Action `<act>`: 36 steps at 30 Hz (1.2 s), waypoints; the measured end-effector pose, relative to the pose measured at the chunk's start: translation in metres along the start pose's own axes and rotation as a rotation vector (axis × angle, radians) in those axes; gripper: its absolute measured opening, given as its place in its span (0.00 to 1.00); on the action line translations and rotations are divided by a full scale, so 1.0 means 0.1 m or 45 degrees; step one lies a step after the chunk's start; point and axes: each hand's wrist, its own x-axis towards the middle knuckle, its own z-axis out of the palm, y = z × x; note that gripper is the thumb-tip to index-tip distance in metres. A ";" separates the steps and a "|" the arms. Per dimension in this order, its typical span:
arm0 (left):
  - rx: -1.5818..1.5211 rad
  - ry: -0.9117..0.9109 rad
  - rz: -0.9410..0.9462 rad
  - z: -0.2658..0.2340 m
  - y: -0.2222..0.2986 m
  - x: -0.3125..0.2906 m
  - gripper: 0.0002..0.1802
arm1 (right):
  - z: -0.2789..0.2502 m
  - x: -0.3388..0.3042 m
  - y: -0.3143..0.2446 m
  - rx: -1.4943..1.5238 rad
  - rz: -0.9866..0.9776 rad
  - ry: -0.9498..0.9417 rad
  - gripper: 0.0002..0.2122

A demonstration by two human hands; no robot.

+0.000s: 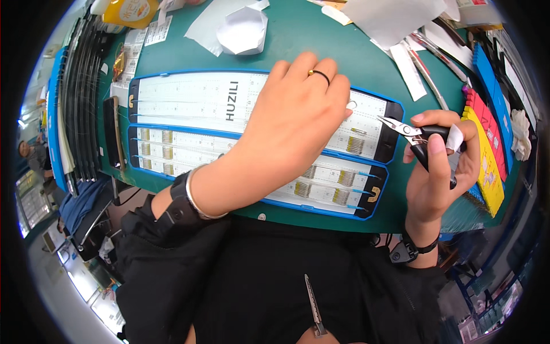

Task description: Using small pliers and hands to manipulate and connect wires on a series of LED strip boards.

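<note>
My left hand reaches over an open, long blue-rimmed case with white ruled panels. Its fingers are curled and pressed together, and what they pinch is hidden from above. A tiny thin loop shows beside the fingertips. My right hand is closed around small pliers with black handles and slim metal jaws. The jaws point left over the case's right end, apart from my left fingers. Spring-like metal bundles sit in rows on the panels, with thin lines running lengthwise.
A dark phone-like slab lies left of the case, near a stack of black panels. Crumpled white paper and a yellow bottle are farther back. Pens and colourful packets lie on the right.
</note>
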 end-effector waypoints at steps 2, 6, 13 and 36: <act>0.088 -0.031 -0.020 0.02 0.01 -0.01 0.07 | -0.04 0.01 -0.04 0.001 0.013 -0.019 0.10; 0.251 -0.062 0.012 0.08 0.06 0.00 0.05 | -0.24 -0.02 0.02 -0.121 -0.017 -0.136 0.09; -0.240 0.066 0.094 0.01 0.02 0.04 0.09 | -0.24 -0.03 0.34 0.208 0.290 -0.185 0.10; -0.367 -0.195 0.059 -0.22 0.08 -0.08 0.30 | -0.24 -0.02 0.32 -0.038 0.232 -0.201 0.10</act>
